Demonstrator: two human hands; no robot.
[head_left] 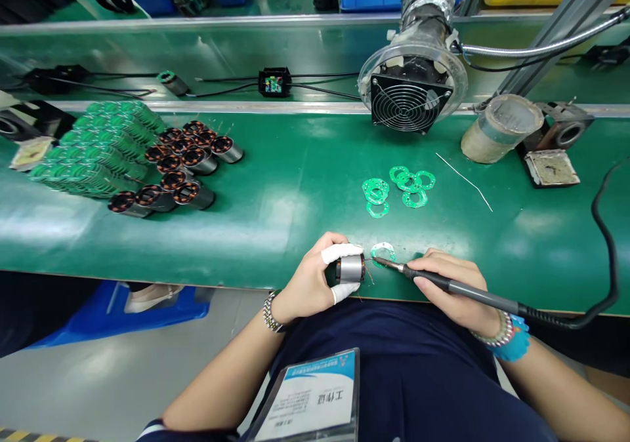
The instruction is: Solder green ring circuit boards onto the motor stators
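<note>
Left hand [308, 284]: thumb and index finger, both in white finger cots [341, 252], curve in a C and pinch a silver motor core [351, 269] by its sides. The core lies on its side near the front edge of the green bench [275, 186], at centre frame, its thin leads [371, 275] pointing right.

Right hand [460, 307]: fingers closed pen-fashion round a soldering iron [485, 298], cord trailing off to the right of the frame. The iron's tip is at the left part of a ring board [382, 245], just beside the core; I cannot tell whether tip, lead and board all touch.

Above centre: loose green rings [415, 204], partly overlapping. Right of these, a bent strand of wire [462, 176]. Upper left: upright cores with copper windings [195, 195] beside a stack of green boards [98, 147]. Upper right: a fan [411, 98], a tub [502, 127] and a sponge tray [552, 168].
</note>
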